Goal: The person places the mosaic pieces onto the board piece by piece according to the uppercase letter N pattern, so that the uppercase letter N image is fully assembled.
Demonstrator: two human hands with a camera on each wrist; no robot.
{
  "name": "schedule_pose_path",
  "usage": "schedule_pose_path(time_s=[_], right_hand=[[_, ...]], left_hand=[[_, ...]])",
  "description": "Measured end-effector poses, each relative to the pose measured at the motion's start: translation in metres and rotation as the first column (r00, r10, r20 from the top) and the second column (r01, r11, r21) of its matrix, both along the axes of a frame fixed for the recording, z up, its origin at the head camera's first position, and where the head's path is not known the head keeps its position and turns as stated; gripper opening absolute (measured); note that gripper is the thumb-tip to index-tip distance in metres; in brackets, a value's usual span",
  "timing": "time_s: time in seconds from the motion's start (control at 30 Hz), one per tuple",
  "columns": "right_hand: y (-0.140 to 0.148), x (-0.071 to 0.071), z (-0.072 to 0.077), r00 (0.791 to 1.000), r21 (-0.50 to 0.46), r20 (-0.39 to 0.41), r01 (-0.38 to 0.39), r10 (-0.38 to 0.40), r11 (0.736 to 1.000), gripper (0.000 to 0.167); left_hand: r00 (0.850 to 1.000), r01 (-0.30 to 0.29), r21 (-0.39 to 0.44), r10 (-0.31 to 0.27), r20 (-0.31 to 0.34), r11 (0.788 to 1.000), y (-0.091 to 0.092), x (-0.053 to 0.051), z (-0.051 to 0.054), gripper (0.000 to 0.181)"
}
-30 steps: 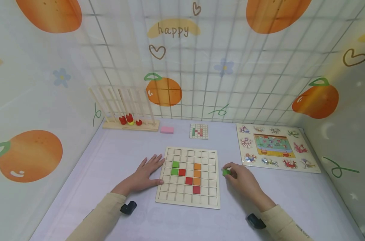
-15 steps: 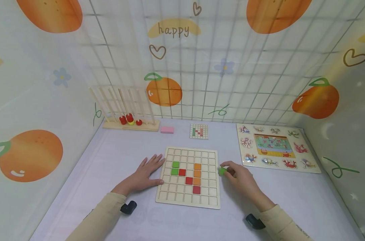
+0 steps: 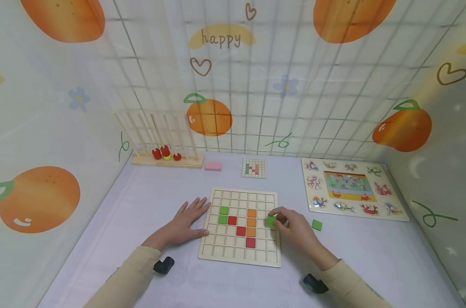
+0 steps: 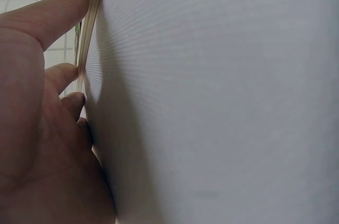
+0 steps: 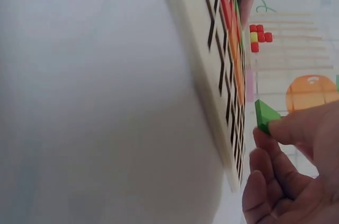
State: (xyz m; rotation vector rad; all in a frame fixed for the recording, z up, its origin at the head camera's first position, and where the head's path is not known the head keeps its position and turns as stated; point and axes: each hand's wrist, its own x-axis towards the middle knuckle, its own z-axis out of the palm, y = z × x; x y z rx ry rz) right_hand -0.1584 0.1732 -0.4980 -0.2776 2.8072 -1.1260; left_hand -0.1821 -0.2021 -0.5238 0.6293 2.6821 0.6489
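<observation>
A wooden grid board [image 3: 228, 252] lies on the table with green, red and orange square tiles set in some of its cells. Between thumb and fingertips, my right hand [image 3: 300, 233] pinches a green square tile [image 3: 270, 220] above the board's right-hand columns. The right wrist view shows this green tile [image 5: 266, 116] held clear of the board. My left hand [image 3: 181, 224] lies spread on the table, its fingertips and thumb touching the board's left edge. Another green tile [image 3: 317, 225] rests on the table just right of my right hand.
Behind the board lie a small pattern card [image 3: 254, 168] and a pink block [image 3: 213, 166]. A wooden peg rack [image 3: 167, 162] with several red beads and a yellow one stands at the back left. A sea-animal puzzle board [image 3: 354, 207] lies at the back right.
My right hand has moved left with the green tile, from beside the board to over its right columns. The loose green tile on the table has come into sight. My left hand stays put.
</observation>
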Motion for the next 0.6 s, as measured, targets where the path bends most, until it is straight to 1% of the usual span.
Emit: schedule_pose_path(time_s=[0.13,0.3,0.43,0.6], right_hand=[[-0.013,0.001,0.003,1.0,-0.024,0.009,-0.019,0.019,1.0,0.023],[-0.028,0.001,0.003,0.999,-0.05,-0.002,-0.049,0.049,0.998,0.022],[-0.04,0.001,0.002,0.996,-0.065,-0.025,-0.088,0.087,0.994,0.02],[-0.054,0.0,0.001,0.987,-0.076,-0.064,-0.152,0.148,0.985,0.018]], left_hand=[[1.0,0.002,0.005,-0.002,-0.001,1.0,0.0,0.0,0.0,0.095],[1.0,0.003,0.005,-0.002,-0.008,1.0,0.0,0.0,-0.001,0.095],[1.0,0.004,0.018,-0.003,-0.011,1.0,0.0,0.0,0.0,0.095],[1.0,0.005,0.023,-0.004,-0.007,1.0,0.0,0.0,0.002,0.095]])
